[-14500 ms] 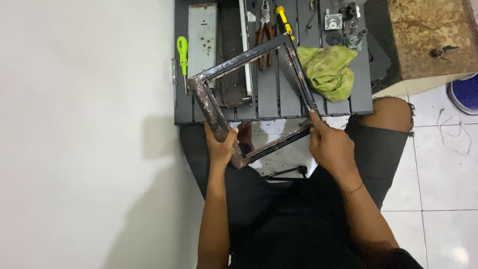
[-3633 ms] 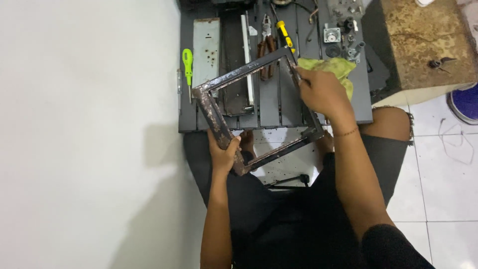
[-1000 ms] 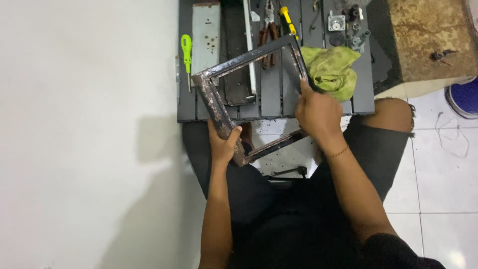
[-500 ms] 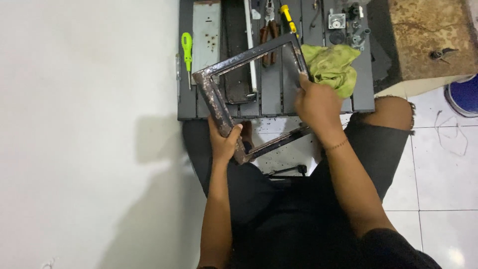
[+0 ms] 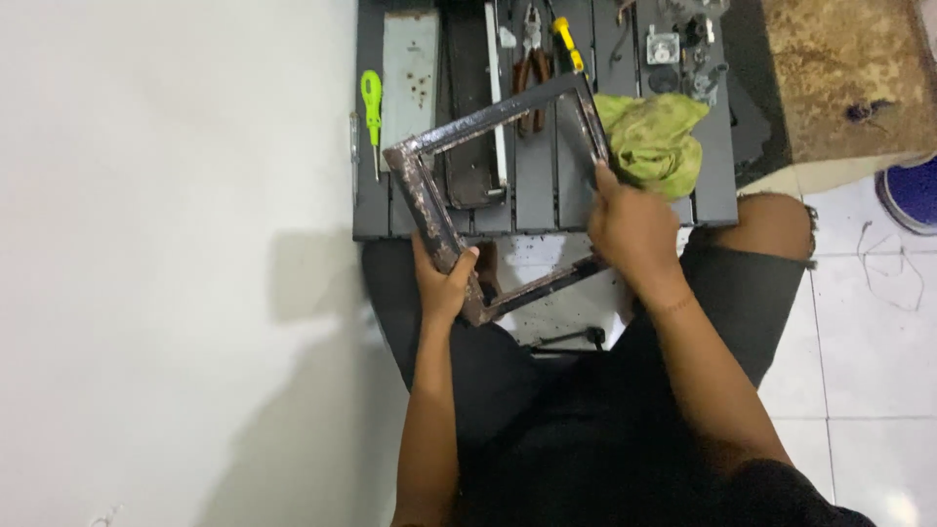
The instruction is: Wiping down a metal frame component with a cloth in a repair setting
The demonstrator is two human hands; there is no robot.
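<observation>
A rusty dark metal rectangular frame (image 5: 429, 200) is held tilted above my lap and the near edge of a low black slatted table (image 5: 532, 200). My left hand (image 5: 444, 283) grips the frame's left bar near its lower corner. My right hand (image 5: 632, 229) is closed around the frame's right bar, fingers pointing up along it. A crumpled yellow-green rag (image 5: 652, 141) lies on the table just beyond my right hand.
On the table lie a green-handled screwdriver (image 5: 371, 98), a grey metal plate (image 5: 410, 73), pliers (image 5: 532, 54), a yellow-handled screwdriver (image 5: 566, 39) and small metal parts (image 5: 683, 44). A brown box (image 5: 839, 78) stands at the right. White tiled floor lies around.
My right hand, earlier up near the rag on the frame's top right, has slid down the right bar. The frame has tilted slightly; my left hand keeps its grip.
</observation>
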